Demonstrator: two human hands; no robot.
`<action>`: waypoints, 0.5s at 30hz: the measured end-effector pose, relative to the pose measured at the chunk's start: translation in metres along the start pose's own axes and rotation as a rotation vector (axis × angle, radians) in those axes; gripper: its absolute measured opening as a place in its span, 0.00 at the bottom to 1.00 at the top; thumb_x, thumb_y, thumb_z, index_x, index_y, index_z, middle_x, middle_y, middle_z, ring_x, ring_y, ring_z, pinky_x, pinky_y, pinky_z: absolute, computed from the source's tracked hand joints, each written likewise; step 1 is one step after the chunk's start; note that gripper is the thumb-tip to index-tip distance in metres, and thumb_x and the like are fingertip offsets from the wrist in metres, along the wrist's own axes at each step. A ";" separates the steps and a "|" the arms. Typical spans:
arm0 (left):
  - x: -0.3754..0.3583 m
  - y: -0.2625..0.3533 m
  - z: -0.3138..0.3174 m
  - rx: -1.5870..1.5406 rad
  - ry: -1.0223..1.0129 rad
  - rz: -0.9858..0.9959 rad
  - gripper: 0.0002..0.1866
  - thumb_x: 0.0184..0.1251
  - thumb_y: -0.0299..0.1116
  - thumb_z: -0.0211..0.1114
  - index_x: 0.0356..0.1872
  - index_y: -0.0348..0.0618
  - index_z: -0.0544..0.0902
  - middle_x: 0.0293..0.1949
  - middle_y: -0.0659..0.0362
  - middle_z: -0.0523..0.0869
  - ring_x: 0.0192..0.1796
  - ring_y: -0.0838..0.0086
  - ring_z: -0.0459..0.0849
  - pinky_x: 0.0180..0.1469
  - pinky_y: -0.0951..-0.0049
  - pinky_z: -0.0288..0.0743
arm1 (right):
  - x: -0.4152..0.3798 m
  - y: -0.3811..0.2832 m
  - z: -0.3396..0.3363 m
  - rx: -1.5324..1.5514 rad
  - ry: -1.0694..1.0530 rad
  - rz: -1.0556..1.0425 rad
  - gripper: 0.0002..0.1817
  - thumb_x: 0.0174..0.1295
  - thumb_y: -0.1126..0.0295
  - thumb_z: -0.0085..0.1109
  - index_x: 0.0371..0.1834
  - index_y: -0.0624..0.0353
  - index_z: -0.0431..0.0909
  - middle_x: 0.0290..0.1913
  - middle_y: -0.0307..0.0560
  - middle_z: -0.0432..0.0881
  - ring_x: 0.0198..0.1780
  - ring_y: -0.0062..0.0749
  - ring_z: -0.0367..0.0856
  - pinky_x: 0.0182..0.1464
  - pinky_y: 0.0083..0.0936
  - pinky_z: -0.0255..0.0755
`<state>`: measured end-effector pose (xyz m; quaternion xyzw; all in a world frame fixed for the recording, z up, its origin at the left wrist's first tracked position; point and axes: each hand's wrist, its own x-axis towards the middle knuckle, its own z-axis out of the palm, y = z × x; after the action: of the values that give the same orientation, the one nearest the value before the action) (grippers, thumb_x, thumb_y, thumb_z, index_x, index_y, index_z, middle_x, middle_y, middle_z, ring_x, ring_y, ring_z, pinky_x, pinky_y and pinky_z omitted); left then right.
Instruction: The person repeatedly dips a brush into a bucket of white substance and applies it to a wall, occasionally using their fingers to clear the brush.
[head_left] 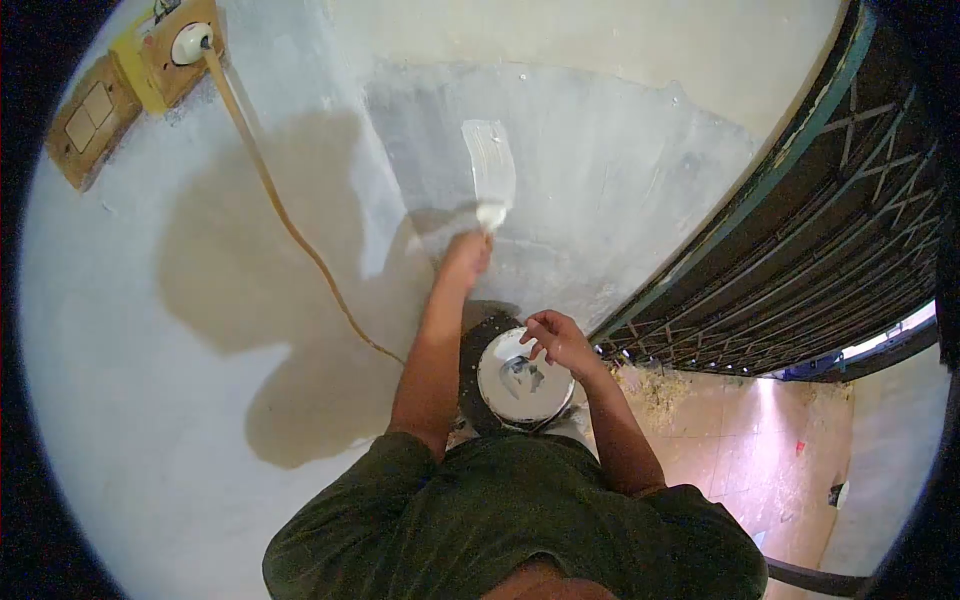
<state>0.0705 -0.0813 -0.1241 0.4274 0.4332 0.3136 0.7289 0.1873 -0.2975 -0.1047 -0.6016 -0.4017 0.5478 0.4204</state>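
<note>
Putty knife [490,175] in left hand [466,258], on wall [600,160]

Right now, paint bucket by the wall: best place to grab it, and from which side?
Grip the paint bucket by its rim, coming from above on the right side, where the right hand already rests on the edge. Its open top faces up with white paint inside; no handle is visible.
</note>
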 end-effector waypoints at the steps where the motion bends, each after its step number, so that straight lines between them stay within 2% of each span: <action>1: -0.010 0.031 0.013 -0.105 0.100 0.035 0.10 0.61 0.31 0.48 0.20 0.49 0.72 0.12 0.70 0.62 0.10 0.83 0.56 0.12 0.78 0.46 | -0.001 -0.004 0.000 -0.005 -0.006 -0.010 0.18 0.65 0.59 0.50 0.46 0.65 0.70 0.34 0.44 0.81 0.26 0.22 0.78 0.21 0.17 0.64; 3: -0.036 0.090 0.014 -0.142 -0.088 0.121 0.10 0.63 0.33 0.50 0.22 0.47 0.72 0.13 0.71 0.62 0.10 0.84 0.55 0.12 0.79 0.46 | -0.003 -0.014 -0.002 -0.019 -0.009 -0.023 0.18 0.65 0.59 0.50 0.46 0.64 0.70 0.34 0.44 0.81 0.26 0.21 0.78 0.21 0.17 0.64; 6: -0.067 0.161 0.026 -0.114 -0.177 0.176 0.08 0.62 0.33 0.50 0.24 0.46 0.71 0.13 0.72 0.61 0.11 0.85 0.54 0.12 0.80 0.45 | 0.004 -0.021 0.000 -0.009 -0.017 -0.084 0.17 0.64 0.59 0.51 0.44 0.64 0.71 0.33 0.43 0.81 0.25 0.21 0.77 0.20 0.18 0.64; 8: -0.084 0.187 0.032 -0.184 -0.284 0.327 0.06 0.63 0.32 0.47 0.31 0.46 0.73 0.15 0.73 0.63 0.12 0.87 0.54 0.11 0.84 0.45 | 0.008 -0.029 0.001 0.008 -0.023 -0.137 0.16 0.64 0.59 0.52 0.42 0.63 0.72 0.31 0.42 0.81 0.23 0.21 0.76 0.20 0.19 0.64; 12: -0.068 0.169 0.021 -0.078 -0.303 0.295 0.06 0.62 0.32 0.47 0.31 0.47 0.73 0.15 0.73 0.62 0.12 0.86 0.53 0.11 0.82 0.46 | 0.006 -0.044 0.003 0.022 -0.019 -0.207 0.15 0.64 0.59 0.51 0.41 0.62 0.72 0.31 0.42 0.81 0.23 0.20 0.75 0.20 0.18 0.63; 14: -0.038 0.125 0.019 -0.053 -0.181 0.247 0.09 0.64 0.37 0.47 0.27 0.49 0.72 0.12 0.72 0.60 0.11 0.86 0.54 0.11 0.81 0.46 | 0.005 -0.044 0.003 0.057 -0.004 -0.214 0.15 0.64 0.59 0.51 0.40 0.62 0.72 0.31 0.42 0.81 0.23 0.20 0.76 0.20 0.18 0.63; 15: -0.009 0.094 0.013 -0.057 -0.121 0.194 0.09 0.65 0.38 0.48 0.28 0.49 0.73 0.13 0.71 0.63 0.11 0.85 0.56 0.11 0.80 0.47 | 0.003 -0.042 0.003 0.042 0.008 -0.169 0.14 0.65 0.60 0.50 0.42 0.62 0.72 0.32 0.41 0.81 0.24 0.19 0.76 0.20 0.17 0.63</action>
<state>0.0702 -0.0524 -0.0334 0.4645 0.3358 0.3683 0.7320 0.1836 -0.2814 -0.0662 -0.5588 -0.4379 0.5161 0.4792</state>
